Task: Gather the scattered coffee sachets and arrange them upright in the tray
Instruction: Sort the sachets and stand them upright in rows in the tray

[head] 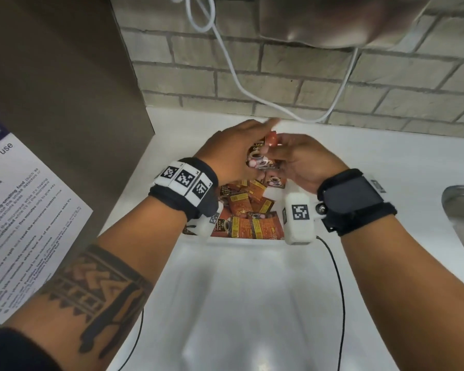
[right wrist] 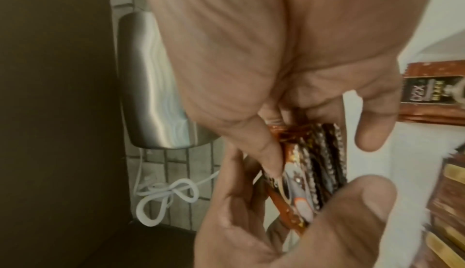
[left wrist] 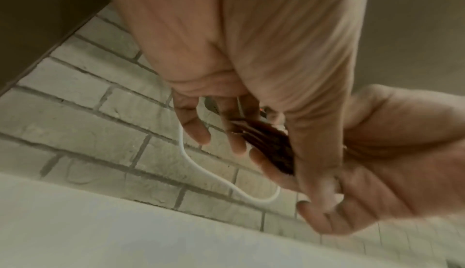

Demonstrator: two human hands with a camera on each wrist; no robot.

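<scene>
While both hands [head: 265,156] grip them, sachets [head: 260,159] stand upright.

Coffee sachets [head: 248,212]: orange-brown and black, yellow text panels, cup picture.
Tray [head: 252,277]: white.
Wall [head: 319,73]: grey brick, dark joints.
Cable [head: 233,73]: white.
Wristbands [head: 188,183]: black, black-and-white square markers.

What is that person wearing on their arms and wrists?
Each wrist has a black strap. The left wrist band carries three white squares with black checker-like codes. The right wrist band holds a dark flat panel, and a white box with another code hangs from it, trailing a thin black cable. The left forearm has a dark patterned tattoo.
</scene>
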